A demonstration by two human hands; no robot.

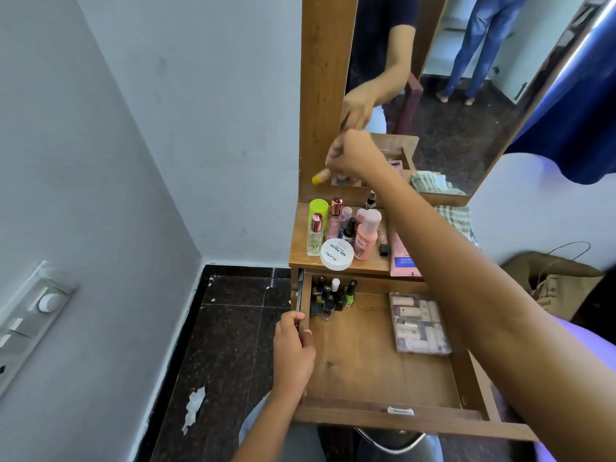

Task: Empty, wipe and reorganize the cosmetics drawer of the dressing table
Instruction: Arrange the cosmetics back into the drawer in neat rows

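Observation:
The wooden drawer (366, 371) is pulled out below the dressing table top (300, 251). My left hand (293, 348) grips the drawer's left wall. Several nail polish bottles (333, 296) stand in its back left corner, and a clear case of small tubes (418, 323) lies at the back right. My right hand (350, 155) is raised in front of the mirror (466, 95), shut on a small bottle with a yellow cap (320, 177). On the top stand perfume bottles (316, 233), a pink bottle (366, 233) and a white round nail polish remover tub (336, 254).
A checked cloth (455, 218) lies on the table top at the right, beside a pink sachet (401, 258). A brown paper bag (556, 285) stands right of the table. Grey wall with switches (36, 311) is at the left, dark tiled floor (230, 328) below.

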